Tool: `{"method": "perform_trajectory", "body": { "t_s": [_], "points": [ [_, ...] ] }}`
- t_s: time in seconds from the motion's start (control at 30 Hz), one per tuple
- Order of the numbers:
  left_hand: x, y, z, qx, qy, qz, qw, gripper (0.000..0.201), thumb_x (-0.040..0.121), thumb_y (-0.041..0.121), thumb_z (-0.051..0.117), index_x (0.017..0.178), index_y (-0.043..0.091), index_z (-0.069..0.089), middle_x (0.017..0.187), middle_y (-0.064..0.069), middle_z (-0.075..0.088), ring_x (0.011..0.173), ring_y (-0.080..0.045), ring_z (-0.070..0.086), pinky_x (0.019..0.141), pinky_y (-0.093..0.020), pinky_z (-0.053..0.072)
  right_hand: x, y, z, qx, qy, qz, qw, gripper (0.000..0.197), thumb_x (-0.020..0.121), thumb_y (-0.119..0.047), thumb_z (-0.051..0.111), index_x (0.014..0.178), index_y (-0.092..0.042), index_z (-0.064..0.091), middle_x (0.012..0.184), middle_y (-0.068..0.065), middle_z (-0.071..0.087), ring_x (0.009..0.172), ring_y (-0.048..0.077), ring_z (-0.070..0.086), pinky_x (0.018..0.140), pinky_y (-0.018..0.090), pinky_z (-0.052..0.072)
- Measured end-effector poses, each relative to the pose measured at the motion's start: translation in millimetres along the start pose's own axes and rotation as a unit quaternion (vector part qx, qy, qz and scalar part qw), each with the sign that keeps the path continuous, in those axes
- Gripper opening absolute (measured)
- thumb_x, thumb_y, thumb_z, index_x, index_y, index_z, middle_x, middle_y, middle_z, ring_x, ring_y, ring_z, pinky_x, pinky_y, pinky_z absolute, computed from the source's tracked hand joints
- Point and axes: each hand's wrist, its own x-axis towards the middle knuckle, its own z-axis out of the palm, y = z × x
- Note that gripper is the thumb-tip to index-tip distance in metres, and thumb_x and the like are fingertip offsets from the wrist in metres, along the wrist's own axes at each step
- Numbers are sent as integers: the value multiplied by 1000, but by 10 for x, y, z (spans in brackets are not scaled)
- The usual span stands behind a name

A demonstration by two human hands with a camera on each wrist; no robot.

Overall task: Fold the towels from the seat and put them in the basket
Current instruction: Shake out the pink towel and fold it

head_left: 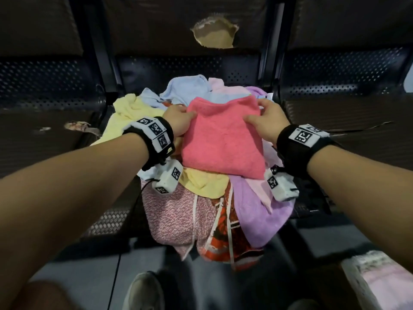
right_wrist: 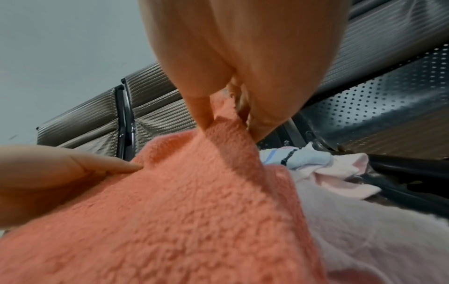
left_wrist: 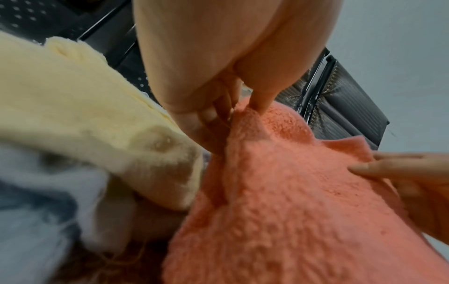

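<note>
Pink towel corners hidden by hands

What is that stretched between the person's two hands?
A coral-pink towel spans the gap: the left hand pinches its far left corner, the right hand its far right corner. The head view shows this best.

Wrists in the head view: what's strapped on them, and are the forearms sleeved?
No sleeves; both forearms are bare. The left hand and right hand each have a black wrist strap carrying white blocks printed with black square markers. A white marker-covered camera box hangs under each wrist. A thin black cable trails down from the left box.
</note>
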Motion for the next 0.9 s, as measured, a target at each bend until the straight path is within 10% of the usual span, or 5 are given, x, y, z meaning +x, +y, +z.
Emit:
{"method": "perform_trajectory", "body": {
  "t_s": [0.27,0.37,0.5,0.7,0.9],
  "points": [
    [-339,-110,-24,53,-46,126,989,19,80,15,74,98,18,68,99,-2,73,95,-20,69,92,-41,54,-513,108,3,-237,-121,-240,934,33,91,-41,61,118,-22,65,113,-3,64,101,11,60,92,34,52],
    [-602,-179,-8,164,-201,150,954,53,77,15,76,128,21,63,127,3,65,115,-14,61,104,-29,45,-687,286,-36,-332,-188,-250,890,71,85,-55,66,142,-17,50,144,5,54,129,21,51,109,36,42],
    [-738,-317,21,279,-207,187,919,89,73,16,80,151,20,38,147,-1,50,128,-19,51,101,-22,38,-741,402,-52,-370,-227,-226,872,85,86,-50,66,155,-15,31,161,8,32,145,22,35,118,35,29],
    [-688,-271,-45,280,-70,208,934,23,88,24,68,109,16,69,95,-8,70,93,-30,63,78,-33,48,-670,231,-110,-316,-146,-198,916,17,99,-24,46,101,-12,58,89,11,66,85,36,63,73,41,49],
    [-714,-232,-50,132,-60,190,971,18,93,29,63,80,18,61,75,1,60,72,-18,53,63,-32,39,-719,148,-271,-198,-110,-152,962,26,101,-26,51,92,-4,62,86,14,67,82,32,62,79,42,51]
  ]
}}
